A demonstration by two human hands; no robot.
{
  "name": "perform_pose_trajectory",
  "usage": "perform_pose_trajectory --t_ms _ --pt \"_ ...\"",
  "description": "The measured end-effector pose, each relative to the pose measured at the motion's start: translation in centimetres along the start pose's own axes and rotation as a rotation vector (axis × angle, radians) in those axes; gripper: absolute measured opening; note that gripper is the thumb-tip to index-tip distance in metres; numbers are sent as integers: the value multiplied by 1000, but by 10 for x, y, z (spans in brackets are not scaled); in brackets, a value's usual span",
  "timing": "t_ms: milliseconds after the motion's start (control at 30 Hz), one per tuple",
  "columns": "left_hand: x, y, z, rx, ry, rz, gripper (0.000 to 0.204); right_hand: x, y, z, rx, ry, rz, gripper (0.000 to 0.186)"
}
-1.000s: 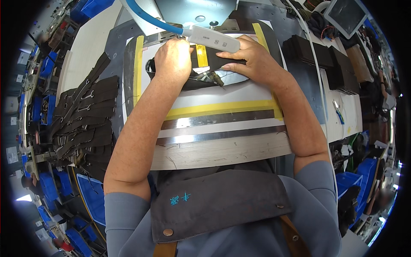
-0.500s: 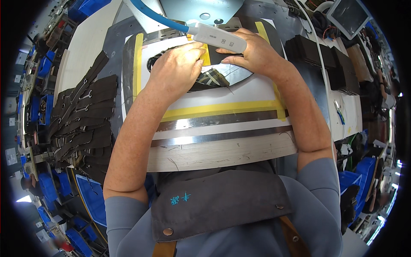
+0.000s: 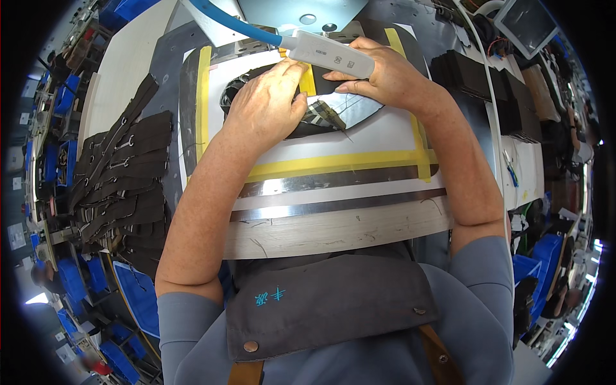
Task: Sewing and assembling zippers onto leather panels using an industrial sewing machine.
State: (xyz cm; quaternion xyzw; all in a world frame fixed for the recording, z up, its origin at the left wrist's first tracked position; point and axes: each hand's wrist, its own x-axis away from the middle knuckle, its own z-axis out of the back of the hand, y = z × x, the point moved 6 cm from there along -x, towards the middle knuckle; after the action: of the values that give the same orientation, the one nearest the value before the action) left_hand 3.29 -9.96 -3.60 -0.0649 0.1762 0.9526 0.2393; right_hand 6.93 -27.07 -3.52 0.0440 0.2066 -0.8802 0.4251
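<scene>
While both hands were on the dark fabric piece point(image 3: 322, 86), they sat slightly apart: left hand point(image 3: 269, 99) over its left part, fingers bent; right hand point(image 3: 385, 77) at its right end, partly behind a white device point(image 3: 330, 54) on a blue tube point(image 3: 237, 25). Couldn't tell if either was pinching. Piece lay on a white sheet point(image 3: 359, 144) edged with yellow tape point(image 3: 333, 160); yellow strip point(image 3: 308, 83) and plaid patch point(image 3: 327, 114) showed between the hands. Dark strap pile point(image 3: 131, 167) was on the left.
</scene>
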Motion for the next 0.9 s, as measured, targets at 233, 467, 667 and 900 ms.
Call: perform_pose_trajectory --t_ms 233,467,667,900 --pt "-1 -2 -3 16 6 -32 42 -2 -4 2 19 50 -14 31" --pt "-2 0 -5 -19 -8 -8 43 -3 -7 3 108 49 12 30" --pt "-4 1 -3 -23 -53 29 43 -4 -4 1 62 48 32 29" --pt "-3 6 1 41 -2 -39 41 -7 -5 2 116 30 -2 29"
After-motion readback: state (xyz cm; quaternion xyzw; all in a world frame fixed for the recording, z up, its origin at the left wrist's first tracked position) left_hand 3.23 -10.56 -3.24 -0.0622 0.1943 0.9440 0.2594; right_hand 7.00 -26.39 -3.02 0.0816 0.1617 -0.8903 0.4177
